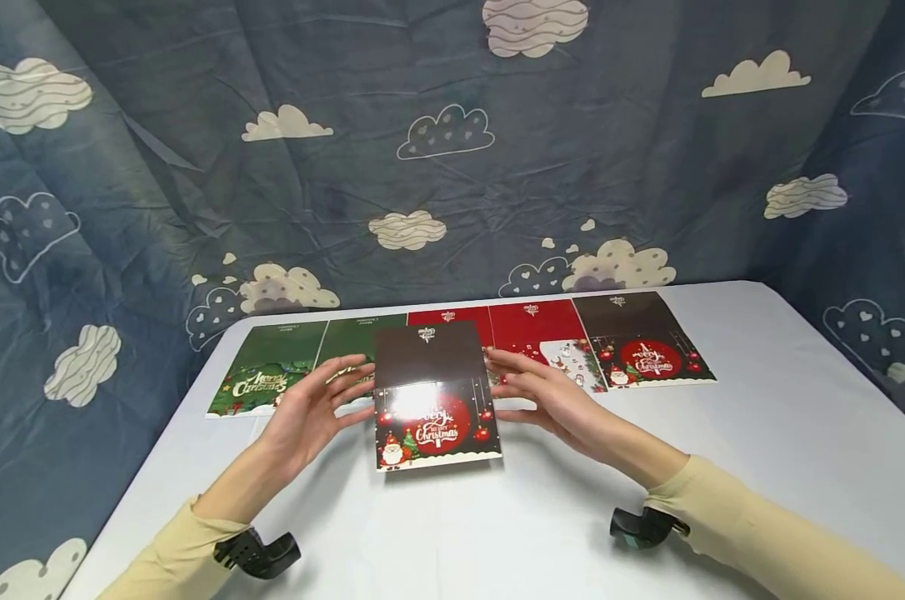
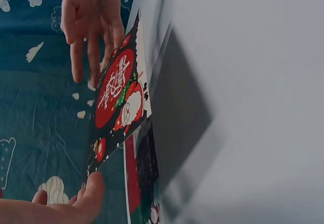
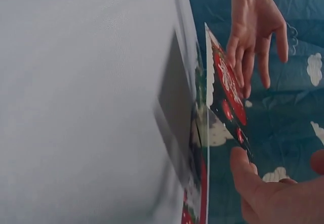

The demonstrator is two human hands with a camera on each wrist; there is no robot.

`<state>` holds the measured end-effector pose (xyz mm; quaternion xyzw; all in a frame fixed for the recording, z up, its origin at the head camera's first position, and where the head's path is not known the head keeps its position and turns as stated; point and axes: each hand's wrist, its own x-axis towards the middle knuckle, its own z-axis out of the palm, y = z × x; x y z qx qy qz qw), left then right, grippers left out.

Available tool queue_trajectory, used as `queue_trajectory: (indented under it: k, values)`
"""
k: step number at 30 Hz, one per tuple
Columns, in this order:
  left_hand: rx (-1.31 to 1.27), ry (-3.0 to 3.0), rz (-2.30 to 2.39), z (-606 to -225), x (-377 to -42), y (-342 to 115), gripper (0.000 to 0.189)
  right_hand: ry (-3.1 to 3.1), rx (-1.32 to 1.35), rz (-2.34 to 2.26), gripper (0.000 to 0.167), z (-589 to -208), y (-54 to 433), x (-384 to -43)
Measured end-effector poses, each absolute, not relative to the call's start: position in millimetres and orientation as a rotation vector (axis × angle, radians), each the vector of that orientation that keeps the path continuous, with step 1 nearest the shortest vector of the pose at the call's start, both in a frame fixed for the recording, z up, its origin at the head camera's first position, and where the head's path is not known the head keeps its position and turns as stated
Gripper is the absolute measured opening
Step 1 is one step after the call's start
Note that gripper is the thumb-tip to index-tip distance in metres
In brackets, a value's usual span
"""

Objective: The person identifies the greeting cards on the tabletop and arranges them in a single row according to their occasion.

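Observation:
An unfolded black Christmas card (image 1: 430, 400), with a Santa and a red disc on its lower half, is raised off the white table between my hands. My left hand (image 1: 310, 408) is at its left edge, fingers spread and fairly straight, the tips touching that side. At the opposite edge is my right hand (image 1: 546, 396), its fingers likewise extended against the card. In the left wrist view the tilted card (image 2: 114, 95) casts a shadow on the cloth. The right wrist view shows the card (image 3: 228, 87) from its other side. Parts of some fingertips are hidden at the edges.
Behind lies a row of unfolded cards: two green ones, the left green card (image 1: 265, 367) more visible, two red ones including the right red card (image 1: 531, 325), and a black card (image 1: 651, 358) at the right end. A cloud-patterned curtain (image 1: 452, 192) hangs behind the table (image 1: 767, 450).

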<state>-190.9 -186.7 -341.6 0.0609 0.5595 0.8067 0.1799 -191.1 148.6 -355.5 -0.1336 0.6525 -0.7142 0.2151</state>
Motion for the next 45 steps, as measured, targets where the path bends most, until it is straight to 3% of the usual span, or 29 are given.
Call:
queue_trajectory:
  k: [24,45]
  values:
    - [0.245,1.534,2.276,-343.9,-210.2,-111.2,0.05,2.009,-0.246,-2.009,0.05,-356.2,209.8,-184.6]
    - [0.236,1.41,2.313,-368.0,-218.0,-35.9,0.049,2.291,-0.165,-1.905,0.06,-360.9,267.3,-172.3]
